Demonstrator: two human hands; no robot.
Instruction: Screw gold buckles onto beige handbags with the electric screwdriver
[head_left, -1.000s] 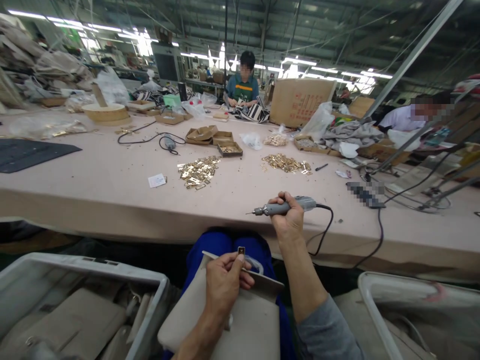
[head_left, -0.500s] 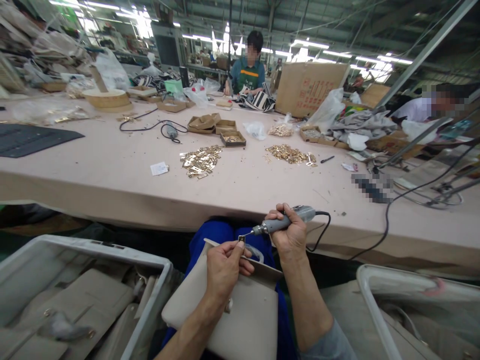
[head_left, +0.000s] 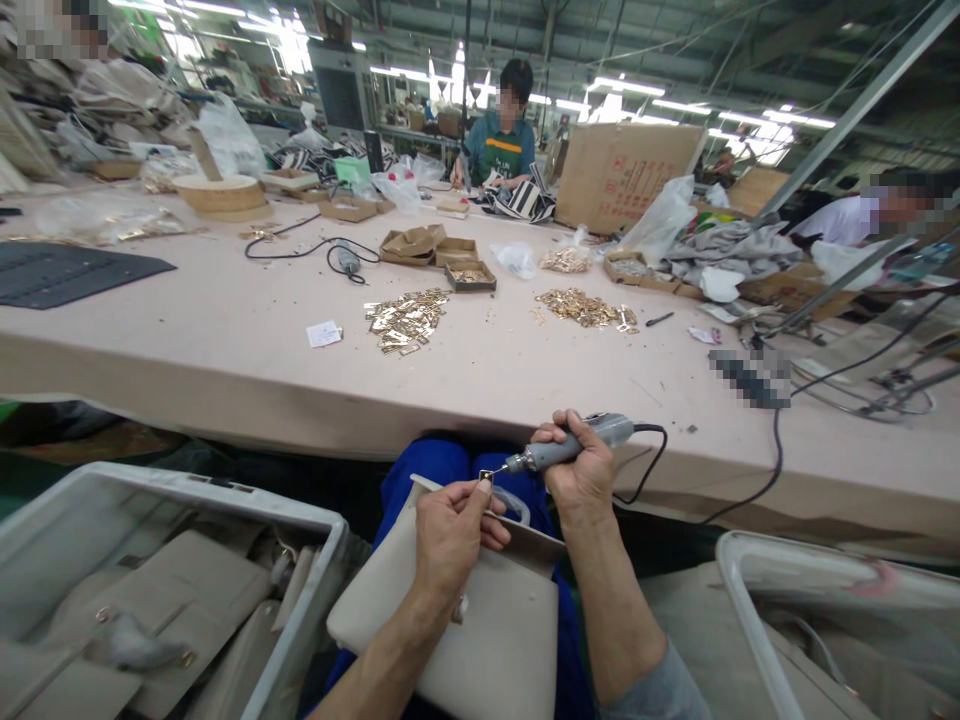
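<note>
A beige bag point(head_left: 480, 630) lies on my lap below the table edge. My left hand point(head_left: 450, 535) is closed on the bag's top edge and pinches a small gold metal fitting point(head_left: 485, 477) between thumb and fingers. My right hand point(head_left: 579, 470) grips a grey corded electric screwdriver point(head_left: 570, 447), held level with its tip touching the fitting. The tool's black cord point(head_left: 720, 500) runs right over the table edge.
A long pink table point(head_left: 225, 350) carries piles of gold fittings point(head_left: 405, 320), small cardboard boxes point(head_left: 427, 248) and another tool with cable point(head_left: 345, 260). Grey bins of beige bags stand at my lower left point(head_left: 172, 600) and lower right point(head_left: 825, 620). A person in green point(head_left: 499, 150) sits across; another point(head_left: 847, 220) sits right.
My right hand brought the screwdriver down and left from above the table edge until its tip met the fitting. The left hand kept its hold on the bag.
</note>
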